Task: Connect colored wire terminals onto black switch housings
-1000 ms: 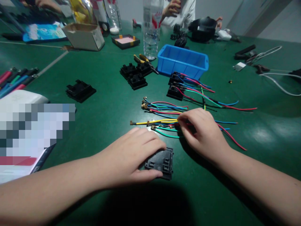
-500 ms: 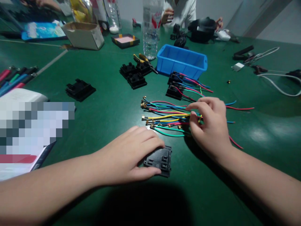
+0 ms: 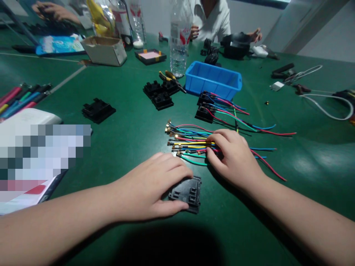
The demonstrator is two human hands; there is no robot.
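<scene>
My left hand (image 3: 166,184) rests on the table with its thumb and fingers closed around the edges of a black plastic housing (image 3: 185,193), which lies flat with its slotted side up. To the right, my right hand (image 3: 232,155) pinches at a bundle of colored wires (image 3: 191,143), and its fingertips cover the part they grip. These wires are red, blue, yellow and green, with small brass terminals on their left ends. Just behind the bundle sit two black housings (image 3: 204,112) with wires fitted into them.
Behind are more black housings (image 3: 162,100), pliers (image 3: 169,77), a blue bin (image 3: 212,83) and a water bottle (image 3: 178,48). One housing (image 3: 98,110) lies at left, near markers (image 3: 24,96) and a white object (image 3: 41,117). A person in white (image 3: 210,22) sits opposite.
My right hand has moved left and lower along the wire bundle, its fingers coming down onto the wires. My left hand keeps its hold on the housing. The view has tilted slightly up.
</scene>
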